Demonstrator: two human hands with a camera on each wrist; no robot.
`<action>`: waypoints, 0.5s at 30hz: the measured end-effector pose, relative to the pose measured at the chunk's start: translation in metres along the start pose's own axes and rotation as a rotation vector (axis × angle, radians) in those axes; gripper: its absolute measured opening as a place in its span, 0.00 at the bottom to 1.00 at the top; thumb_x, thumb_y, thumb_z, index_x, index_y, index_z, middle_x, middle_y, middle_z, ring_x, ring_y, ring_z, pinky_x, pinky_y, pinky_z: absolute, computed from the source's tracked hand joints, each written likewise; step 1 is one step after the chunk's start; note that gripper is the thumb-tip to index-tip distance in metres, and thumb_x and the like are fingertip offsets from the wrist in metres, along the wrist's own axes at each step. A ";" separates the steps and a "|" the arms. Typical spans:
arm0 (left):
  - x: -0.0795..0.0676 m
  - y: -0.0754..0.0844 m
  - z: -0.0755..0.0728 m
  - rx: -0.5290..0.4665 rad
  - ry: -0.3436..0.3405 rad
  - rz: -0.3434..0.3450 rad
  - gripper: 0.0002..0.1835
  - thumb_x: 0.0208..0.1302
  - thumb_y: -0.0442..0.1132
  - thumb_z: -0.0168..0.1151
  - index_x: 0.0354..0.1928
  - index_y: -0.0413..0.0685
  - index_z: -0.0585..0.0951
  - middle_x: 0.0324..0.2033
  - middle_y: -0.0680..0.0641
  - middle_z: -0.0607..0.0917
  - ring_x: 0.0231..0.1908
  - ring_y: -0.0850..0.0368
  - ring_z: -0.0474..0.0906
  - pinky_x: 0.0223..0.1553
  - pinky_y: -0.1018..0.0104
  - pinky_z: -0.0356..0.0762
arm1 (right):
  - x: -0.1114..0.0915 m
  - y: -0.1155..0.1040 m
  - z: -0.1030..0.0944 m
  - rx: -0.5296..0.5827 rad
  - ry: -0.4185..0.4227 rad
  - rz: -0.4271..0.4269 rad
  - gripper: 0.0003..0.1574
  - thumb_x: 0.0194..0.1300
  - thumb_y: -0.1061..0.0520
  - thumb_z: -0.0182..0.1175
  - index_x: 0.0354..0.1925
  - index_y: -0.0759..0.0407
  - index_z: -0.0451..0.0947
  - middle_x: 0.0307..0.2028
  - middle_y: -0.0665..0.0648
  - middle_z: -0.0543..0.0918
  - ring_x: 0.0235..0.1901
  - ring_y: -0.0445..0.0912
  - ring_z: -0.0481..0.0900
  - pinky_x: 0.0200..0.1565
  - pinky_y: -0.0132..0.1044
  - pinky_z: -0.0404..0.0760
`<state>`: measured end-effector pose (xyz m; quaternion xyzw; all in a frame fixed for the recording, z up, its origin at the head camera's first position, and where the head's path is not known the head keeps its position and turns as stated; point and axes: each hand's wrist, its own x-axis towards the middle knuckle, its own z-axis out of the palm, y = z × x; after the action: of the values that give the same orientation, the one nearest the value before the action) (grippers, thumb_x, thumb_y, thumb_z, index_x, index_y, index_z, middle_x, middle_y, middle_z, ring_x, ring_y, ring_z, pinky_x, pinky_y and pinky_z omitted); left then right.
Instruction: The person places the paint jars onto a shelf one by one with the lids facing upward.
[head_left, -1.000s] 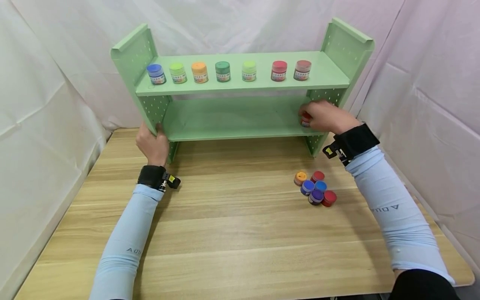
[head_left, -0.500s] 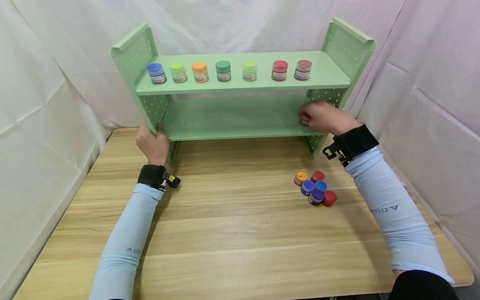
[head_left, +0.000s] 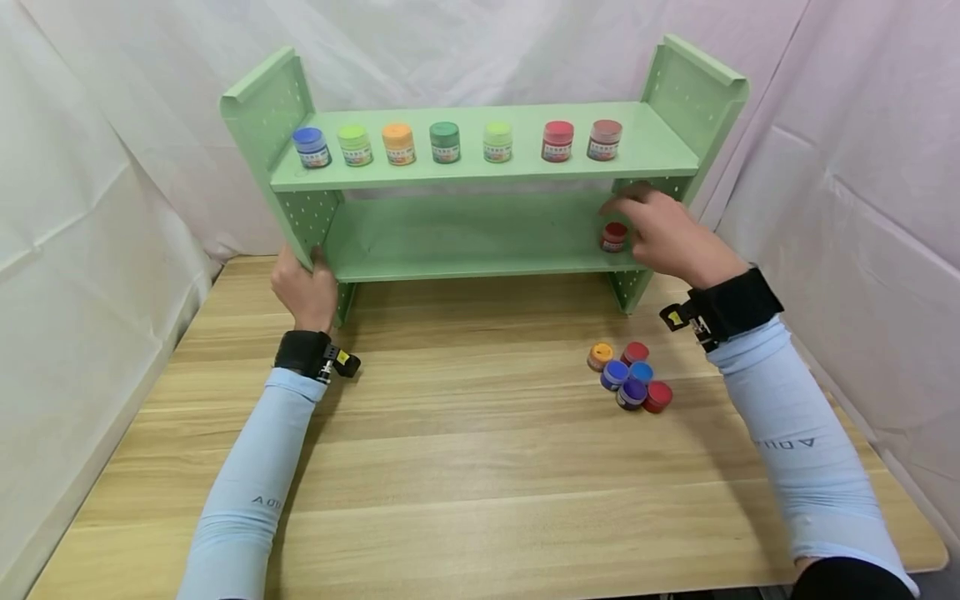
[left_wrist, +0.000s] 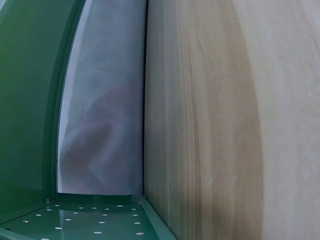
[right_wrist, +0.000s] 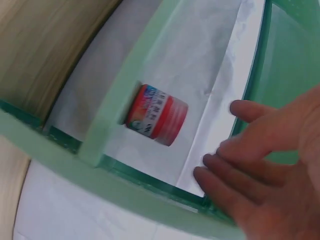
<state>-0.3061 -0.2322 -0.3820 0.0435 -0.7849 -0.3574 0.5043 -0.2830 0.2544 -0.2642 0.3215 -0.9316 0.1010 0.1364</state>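
Green shelf (head_left: 450, 178): stands on a wooden table (head_left: 450, 458), two boards held between side panels.
Top board (head_left: 527, 148): looks finished, with seven jars upright in a spaced row: blue jar (head_left: 312, 150), light green jar (head_left: 355, 147), orange jar (head_left: 398, 146), dark green jar (head_left: 445, 143), second light green jar (head_left: 497, 143), red jar (head_left: 557, 142) and brownish-red jar (head_left: 604, 141).
Lower board (head_left: 465, 233): barely begun, by my reading; one dark red jar (head_left: 613, 240) is upright near its right end, label facing forward.
Right hand (head_left: 675, 237): fingers spread and relaxed, gripping nothing, near the dark red jar but apart from it (the right wrist view shows the gap well).
Left hand (head_left: 305, 290): seems to grip the left side panel (head_left: 262, 125) low down; the thumb shows, but the other fingers are hidden and the left wrist view leaves the hand out.
Loose cluster on the table: six jars left to shelve, I judge: yellow-orange jar (head_left: 601, 357), back red jar (head_left: 635, 353), deep blue jar (head_left: 615, 375), lighter blue jar (head_left: 641, 372), purple jar (head_left: 632, 395), front red jar (head_left: 657, 397).
Tally: eight shelved, six off, so a little past halfway.
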 end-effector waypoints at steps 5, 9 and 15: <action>0.000 0.000 0.000 -0.001 0.001 -0.004 0.12 0.59 0.30 0.57 0.44 0.42 0.83 0.38 0.46 0.85 0.39 0.53 0.80 0.40 0.58 0.74 | -0.017 -0.002 0.002 0.028 0.116 -0.027 0.21 0.59 0.71 0.49 0.51 0.66 0.76 0.44 0.64 0.74 0.42 0.54 0.69 0.39 0.47 0.71; 0.000 0.000 0.000 0.003 0.000 -0.001 0.12 0.60 0.31 0.57 0.44 0.41 0.83 0.37 0.45 0.85 0.39 0.53 0.80 0.40 0.57 0.74 | -0.027 -0.002 0.006 0.076 0.197 -0.032 0.14 0.60 0.70 0.52 0.42 0.63 0.80 0.38 0.57 0.77 0.35 0.48 0.71 0.34 0.38 0.69; 0.000 0.000 0.001 0.000 0.002 -0.009 0.12 0.60 0.32 0.58 0.46 0.42 0.83 0.39 0.47 0.85 0.42 0.55 0.80 0.43 0.59 0.74 | -0.039 -0.001 0.012 0.100 0.192 -0.013 0.09 0.61 0.65 0.57 0.39 0.61 0.81 0.33 0.53 0.81 0.31 0.42 0.74 0.32 0.35 0.72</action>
<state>-0.3072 -0.2317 -0.3824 0.0472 -0.7841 -0.3597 0.5036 -0.2553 0.2720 -0.2878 0.3226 -0.9060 0.1769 0.2094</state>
